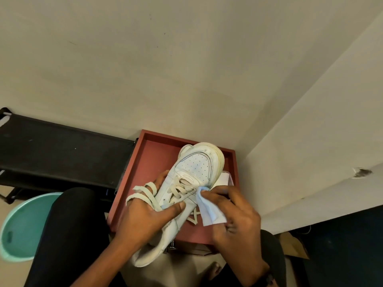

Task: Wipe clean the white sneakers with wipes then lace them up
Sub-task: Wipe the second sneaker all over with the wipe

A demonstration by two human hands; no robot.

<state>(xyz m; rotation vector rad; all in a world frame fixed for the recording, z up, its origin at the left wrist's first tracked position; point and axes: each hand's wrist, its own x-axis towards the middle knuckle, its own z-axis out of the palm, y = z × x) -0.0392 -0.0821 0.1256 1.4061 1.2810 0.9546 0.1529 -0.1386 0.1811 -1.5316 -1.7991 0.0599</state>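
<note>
white sneaker [194,168] – dotted toe, pale blue wipe [209,210], red tray [132,177], teal basin [22,226]

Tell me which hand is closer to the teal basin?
Left. The left hand grips the sneaker, nearer the teal basin; the right hand holds the wipe beyond the sneaker.

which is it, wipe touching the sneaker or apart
Touching. The head view shows the right hand pressing the wipe against the sneaker beside its laces, no gap visible.
</note>
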